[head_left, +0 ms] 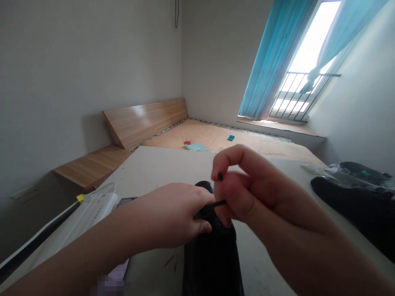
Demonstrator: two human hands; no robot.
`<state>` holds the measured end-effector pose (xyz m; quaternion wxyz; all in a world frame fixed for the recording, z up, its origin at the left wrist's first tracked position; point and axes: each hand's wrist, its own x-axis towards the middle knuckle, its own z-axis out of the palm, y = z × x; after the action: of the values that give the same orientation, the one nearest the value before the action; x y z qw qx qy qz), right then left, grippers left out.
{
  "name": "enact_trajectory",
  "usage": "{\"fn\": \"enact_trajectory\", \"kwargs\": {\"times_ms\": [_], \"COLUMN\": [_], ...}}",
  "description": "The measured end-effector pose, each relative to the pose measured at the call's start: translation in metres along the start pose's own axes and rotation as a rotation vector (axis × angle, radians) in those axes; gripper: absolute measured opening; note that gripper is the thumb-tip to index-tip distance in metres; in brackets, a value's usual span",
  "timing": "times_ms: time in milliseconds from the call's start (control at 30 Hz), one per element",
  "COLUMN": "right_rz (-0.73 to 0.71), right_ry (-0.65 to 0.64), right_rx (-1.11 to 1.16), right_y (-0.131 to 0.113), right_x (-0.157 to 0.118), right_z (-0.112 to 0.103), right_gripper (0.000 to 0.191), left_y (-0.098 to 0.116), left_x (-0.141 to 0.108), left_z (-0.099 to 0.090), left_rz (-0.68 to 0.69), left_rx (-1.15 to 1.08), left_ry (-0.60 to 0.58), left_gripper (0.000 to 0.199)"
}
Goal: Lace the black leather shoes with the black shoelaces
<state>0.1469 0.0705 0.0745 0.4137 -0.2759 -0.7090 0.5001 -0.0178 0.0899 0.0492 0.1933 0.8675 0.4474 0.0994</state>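
A black, leather-look shoe (212,263) lies on the white table directly in front of me, its far end pointing away. Curled over its upper from the left is my left hand (182,216), with the thumb against the near side; some of its fingertips are hidden. My right hand (237,187) is just above the shoe, its fingers closed on a thin black shoelace (219,204). The lace runs between the two hands, and a dark end of it shows between the right fingers.
Another black shoe (348,201) rests at the right, beside clear plastic wrapping (333,169). On the left are a phone (121,269), partly under my forearm, and a white box-like object (95,213). Behind the table (160,162) is a bed (173,133) with small coloured items.
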Motion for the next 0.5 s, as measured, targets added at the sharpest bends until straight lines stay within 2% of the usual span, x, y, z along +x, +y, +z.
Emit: {"fn": "enact_trajectory", "kwargs": {"times_ms": [67, 167, 233, 367, 500], "right_rz": [0.025, 0.077, 0.117, 0.133, 0.104], "right_ry": [0.057, 0.15, 0.226, 0.326, 0.299], "right_rx": [0.107, 0.264, 0.318, 0.357, 0.371], "right_y": [0.007, 0.019, 0.024, 0.028, 0.025], "right_x": [0.01, 0.025, 0.032, 0.036, 0.031], "right_z": [-0.006, -0.016, -0.021, -0.021, -0.014], "right_gripper": [0.005, 0.005, 0.006, 0.01, 0.009], "left_y": [0.002, 0.008, 0.012, 0.015, 0.018], "left_x": [-0.003, -0.009, -0.011, -0.004, 0.01], "left_z": [-0.006, -0.015, -0.017, -0.004, 0.013], "left_rz": [-0.031, -0.111, -0.131, -0.071, -0.009], "left_rx": [0.011, 0.006, 0.021, 0.02, -0.118], "left_ry": [0.038, 0.16, 0.181, 0.149, 0.085], "left_gripper": [0.015, 0.023, 0.028, 0.022, 0.022]}}
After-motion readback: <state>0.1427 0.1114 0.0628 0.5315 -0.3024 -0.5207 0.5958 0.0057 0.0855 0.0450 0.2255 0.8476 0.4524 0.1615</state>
